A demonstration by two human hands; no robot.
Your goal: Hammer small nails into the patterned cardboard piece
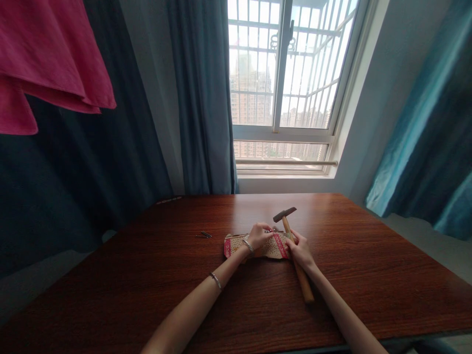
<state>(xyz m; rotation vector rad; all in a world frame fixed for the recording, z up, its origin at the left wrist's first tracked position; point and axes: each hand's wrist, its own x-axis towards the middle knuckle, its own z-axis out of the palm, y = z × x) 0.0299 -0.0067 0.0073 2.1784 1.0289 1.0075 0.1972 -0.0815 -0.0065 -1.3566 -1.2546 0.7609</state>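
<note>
My right hand (301, 251) is wrapped round the wooden handle of a hammer (303, 282), whose dark metal head is raised and points away from me. A flat piece with a cream, dotted and pink pattern (275, 248) lies on the table under both hands. Over its far edge is my left hand (259, 236), with its fingers pinched together. Whatever those fingertips hold is too small to make out. Left of the patterned piece lie several thin dark nails (205, 234).
The brown wooden table (165, 295) reaches toward a barred window (282, 98). Dark blue curtains (206, 98) hang on both sides of it. A pink cloth (62, 54) hangs at the upper left.
</note>
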